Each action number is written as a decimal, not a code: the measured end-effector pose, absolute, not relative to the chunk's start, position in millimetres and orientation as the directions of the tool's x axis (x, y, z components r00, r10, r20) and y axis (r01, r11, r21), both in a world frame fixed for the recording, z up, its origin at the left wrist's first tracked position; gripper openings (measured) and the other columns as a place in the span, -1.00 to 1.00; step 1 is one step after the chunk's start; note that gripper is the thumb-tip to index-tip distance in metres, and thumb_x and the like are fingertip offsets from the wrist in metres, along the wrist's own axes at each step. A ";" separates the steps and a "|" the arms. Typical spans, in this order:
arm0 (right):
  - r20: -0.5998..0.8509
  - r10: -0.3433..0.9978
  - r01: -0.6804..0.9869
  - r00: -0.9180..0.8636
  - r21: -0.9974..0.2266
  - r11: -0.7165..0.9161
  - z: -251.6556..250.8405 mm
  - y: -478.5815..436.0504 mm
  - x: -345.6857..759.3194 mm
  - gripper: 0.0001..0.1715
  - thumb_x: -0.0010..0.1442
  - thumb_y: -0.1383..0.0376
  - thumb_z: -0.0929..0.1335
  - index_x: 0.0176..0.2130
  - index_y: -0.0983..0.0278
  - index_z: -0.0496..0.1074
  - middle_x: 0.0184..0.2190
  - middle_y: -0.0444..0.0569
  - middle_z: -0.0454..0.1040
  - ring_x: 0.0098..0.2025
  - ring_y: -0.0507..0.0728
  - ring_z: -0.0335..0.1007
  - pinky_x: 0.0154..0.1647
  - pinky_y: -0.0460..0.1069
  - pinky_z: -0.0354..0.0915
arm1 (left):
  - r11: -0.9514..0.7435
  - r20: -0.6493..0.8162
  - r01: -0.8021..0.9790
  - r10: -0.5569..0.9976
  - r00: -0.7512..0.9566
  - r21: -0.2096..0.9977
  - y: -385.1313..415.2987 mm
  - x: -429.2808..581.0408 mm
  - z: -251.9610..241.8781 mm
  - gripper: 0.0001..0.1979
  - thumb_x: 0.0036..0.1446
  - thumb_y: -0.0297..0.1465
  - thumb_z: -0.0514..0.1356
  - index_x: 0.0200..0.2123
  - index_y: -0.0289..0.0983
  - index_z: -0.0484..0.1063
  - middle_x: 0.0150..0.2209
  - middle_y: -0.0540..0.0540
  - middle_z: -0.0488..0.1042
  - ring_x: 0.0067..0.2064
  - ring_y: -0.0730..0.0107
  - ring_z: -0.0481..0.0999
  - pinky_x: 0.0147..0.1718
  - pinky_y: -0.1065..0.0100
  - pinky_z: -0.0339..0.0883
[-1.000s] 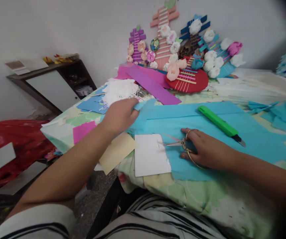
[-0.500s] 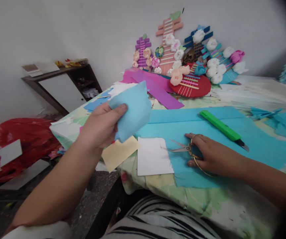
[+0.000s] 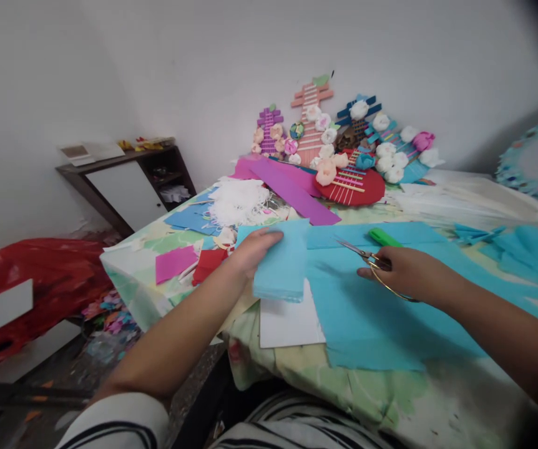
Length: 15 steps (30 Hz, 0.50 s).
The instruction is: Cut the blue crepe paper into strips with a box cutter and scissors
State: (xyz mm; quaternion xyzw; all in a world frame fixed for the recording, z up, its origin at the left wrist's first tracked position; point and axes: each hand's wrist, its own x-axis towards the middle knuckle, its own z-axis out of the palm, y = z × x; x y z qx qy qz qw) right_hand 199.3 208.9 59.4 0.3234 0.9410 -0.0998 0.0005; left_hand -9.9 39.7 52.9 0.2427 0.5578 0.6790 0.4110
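Note:
Pinched between the thumb and fingers of my left hand is a stack of light blue paper, held above a white card. My right hand has its fingers in the gold handles of a pair of scissors, whose blades point left toward the stack and look nearly closed. Beneath the scissors a large blue paper sheet covers much of the table's front. A green box cutter lies on that sheet, partly hidden behind my right hand.
Decorated stick crafts with paper flowers lean on the wall. Purple strips, white shredded paper and a pink piece lie on the table. Crumpled blue paper is at right. A red plastic bag sits at left, near a cabinet.
My left hand has moved right and down with the blue stack, which is now turned upright over the white card. The scissors have lifted off the sheet, and their blades have come closer together.

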 end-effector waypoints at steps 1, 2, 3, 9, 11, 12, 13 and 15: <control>-0.078 0.596 0.595 -0.799 -0.242 0.766 61.1 208.1 198.5 -0.44 0.04 -0.18 0.13 -0.53 0.21 0.27 -0.60 -0.05 0.37 -0.56 0.12 0.33 -0.61 0.00 0.16 | -0.025 -0.145 -0.296 0.830 -0.538 0.955 42.2 -10.6 51.9 -0.85 0.05 -0.38 0.20 -0.33 -0.37 0.38 -0.47 -0.03 0.44 -0.47 0.42 0.45 -0.42 0.34 0.37; -0.087 0.584 0.580 -0.807 -0.297 0.758 63.1 206.7 197.1 -0.40 0.07 -0.19 0.08 -0.50 0.21 0.29 -0.57 -0.05 0.39 -0.53 0.11 0.35 -0.58 -0.01 0.19 | -0.016 -0.156 -0.302 0.831 -0.535 0.953 44.3 -10.2 52.1 -0.82 0.10 -0.37 0.18 -0.27 -0.37 0.38 -0.39 -0.05 0.45 -0.41 0.41 0.46 -0.38 0.32 0.38; -0.096 0.575 0.571 -0.813 -0.331 0.752 65.2 205.4 195.0 -0.37 0.09 -0.19 0.05 -0.48 0.22 0.30 -0.54 -0.05 0.40 -0.50 0.11 0.37 -0.55 -0.01 0.20 | -0.009 -0.164 -0.309 0.831 -0.531 0.951 45.9 -9.1 53.3 -0.80 0.14 -0.35 0.15 -0.21 -0.36 0.36 -0.31 -0.07 0.44 -0.35 0.41 0.46 -0.34 0.30 0.38; -0.134 0.643 0.646 -0.754 0.032 0.763 68.6 215.9 177.3 -0.52 0.03 -0.06 0.20 -0.43 0.29 0.37 -0.49 0.09 0.42 -0.43 0.22 0.37 -0.55 0.01 0.11 | -0.042 -0.187 -0.371 0.808 -0.558 0.928 51.7 0.9 66.7 -0.69 0.19 -0.31 0.10 -0.03 -0.32 0.28 -0.06 -0.15 0.34 -0.13 0.29 0.41 -0.19 0.16 0.36; -0.167 0.639 0.644 -0.750 0.033 0.764 64.8 222.4 174.5 -0.59 0.00 0.02 0.24 -0.45 0.31 0.40 -0.51 0.11 0.42 -0.46 0.22 0.37 -0.56 0.01 0.11 | -0.071 -0.200 -0.413 0.792 -0.577 0.908 52.2 1.9 71.0 -0.68 0.19 -0.31 0.10 -0.02 -0.31 0.28 -0.05 -0.15 0.33 -0.12 0.28 0.41 -0.18 0.15 0.35; -0.186 0.629 0.636 -0.755 0.027 0.771 62.8 224.2 174.0 -0.61 -0.01 0.04 0.25 -0.47 0.32 0.40 -0.53 0.12 0.42 -0.47 0.22 0.37 -0.56 0.01 0.12 | -0.084 -0.212 -0.440 0.786 -0.580 0.894 51.9 2.1 73.7 -0.68 0.19 -0.30 0.10 -0.02 -0.31 0.28 -0.05 -0.15 0.33 -0.12 0.29 0.41 -0.19 0.16 0.36; -0.198 0.616 0.625 -0.763 0.021 0.780 61.3 224.6 174.1 -0.62 -0.02 0.06 0.26 -0.48 0.33 0.41 -0.54 0.12 0.42 -0.48 0.22 0.37 -0.55 0.02 0.13 | -0.095 -0.225 -0.469 0.783 -0.579 0.878 51.3 2.2 76.9 -0.69 0.19 -0.30 0.10 -0.03 -0.32 0.28 -0.07 -0.15 0.34 -0.14 0.30 0.42 -0.20 0.17 0.36; -0.192 0.586 0.597 -0.787 -0.003 0.802 60.5 220.9 175.4 -0.61 0.00 0.07 0.26 -0.48 0.36 0.42 -0.53 0.16 0.43 -0.44 0.26 0.38 -0.50 0.05 0.16 | -0.116 -0.245 -0.526 0.787 -0.566 0.843 49.3 2.9 85.0 -0.76 0.21 -0.36 0.08 -0.09 -0.35 0.31 -0.16 -0.13 0.40 -0.22 0.35 0.45 -0.25 0.24 0.38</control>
